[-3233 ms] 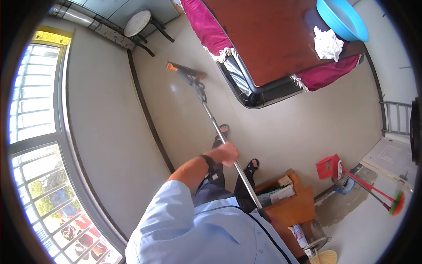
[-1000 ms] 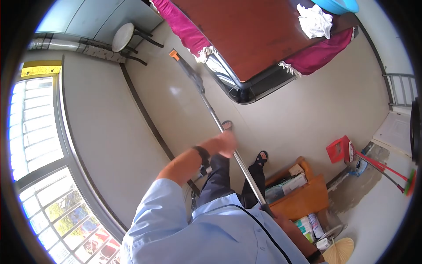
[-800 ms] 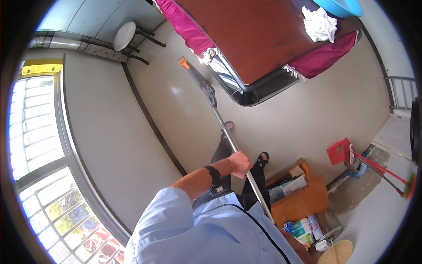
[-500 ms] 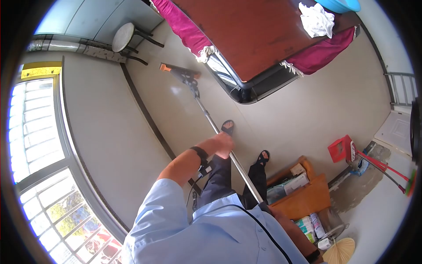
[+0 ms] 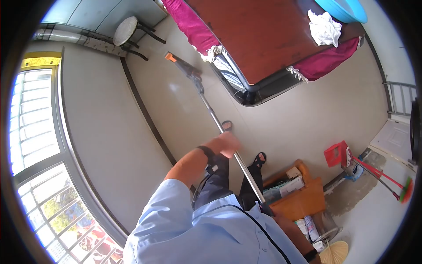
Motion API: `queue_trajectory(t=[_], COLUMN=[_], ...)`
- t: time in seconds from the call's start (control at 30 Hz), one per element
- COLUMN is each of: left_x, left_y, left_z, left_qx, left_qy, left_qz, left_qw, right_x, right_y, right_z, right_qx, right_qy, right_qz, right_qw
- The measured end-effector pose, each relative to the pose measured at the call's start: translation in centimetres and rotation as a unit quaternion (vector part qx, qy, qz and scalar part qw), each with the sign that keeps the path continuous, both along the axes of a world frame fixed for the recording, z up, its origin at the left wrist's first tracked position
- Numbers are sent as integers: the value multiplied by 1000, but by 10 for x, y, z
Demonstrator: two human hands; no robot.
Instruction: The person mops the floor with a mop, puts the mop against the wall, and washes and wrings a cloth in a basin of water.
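Note:
A long-handled mop (image 5: pixel 248 170) slants from my waist out to the floor. Its narrow grey head (image 5: pixel 184 67), with an orange end, rests on the floor near the table's left corner. My left hand (image 5: pixel 229 144), slightly blurred, is wrapped round the metal pole at mid-length. At the dark upper end of the handle, close to my shirt, is my right hand (image 5: pixel 273 214); it appears closed round the grip, though its fingers are mostly hidden. Both my feet, in dark sandals, stand on either side of the pole.
A red-brown table (image 5: pixel 259 39) with magenta cloth carries a white rag (image 5: pixel 324 28) and a blue basin (image 5: pixel 345 9). A round stool (image 5: pixel 126 31) stands by the far wall. At right are a wooden cabinet (image 5: pixel 303 202), a red dustpan (image 5: pixel 336 154) and a broom (image 5: pixel 405 191).
The mop head has turned, its orange end now pointing farther up and away. My left hand has shifted slightly right with the pole, and the whole view has moved a little.

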State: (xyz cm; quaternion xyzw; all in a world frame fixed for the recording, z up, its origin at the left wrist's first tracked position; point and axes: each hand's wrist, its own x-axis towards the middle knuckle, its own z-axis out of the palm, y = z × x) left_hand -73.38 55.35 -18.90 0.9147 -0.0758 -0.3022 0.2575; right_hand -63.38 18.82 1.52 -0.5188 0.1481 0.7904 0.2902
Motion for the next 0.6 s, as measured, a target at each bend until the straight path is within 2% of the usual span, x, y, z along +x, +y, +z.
queue_trajectory(t=[0.07, 0.13, 0.2, 0.23, 0.3, 0.37, 0.43, 0.47, 0.5, 0.57, 0.6], left_x=[-10, -15, -16, -22, -32, -43, -38, -36, -35, -42, -42], left_y=[-15, -23, -34, -43, -41, -16, 24, 45, 73, 100, 105], left_z=[-34, -19, 8, -2, -21, -40, -58, -66, -37, -52, -52], left_qx=[84, 81, -14, -39, -6, 23, 142, 201, 196, 223, 235], left_qy=[17, 5, -38, -82, -98, -119, -25, 27, -39, -62, -73], left_qz=[46, 69, 66, 87, 130, 195, 220, 222, 240, 281, 302], left_qw=[995, 994, 997, 992, 987, 973, 965, 954, 950, 931, 921], right_x=[-1, 10, 16, 14, 17, 19, 21, 19, 14, 5, 1], right_y=[12, -6, -29, -38, -39, 5, 79, 111, 139, 178, 182], right_z=[-13, -2, 1, 3, -4, -20, -34, -49, -67, -91, -96], right_qx=[8, 36, 88, 125, 194, 259, 210, 235, 260, 317, 300], right_qy=[16, -66, -139, -167, -248, -355, -394, -398, -401, -423, -424], right_qz=[-1, 138, 196, 186, 192, 213, 300, 309, 318, 306, 320], right_qw=[1000, 988, 967, 960, 929, 873, 843, 831, 819, 792, 792])
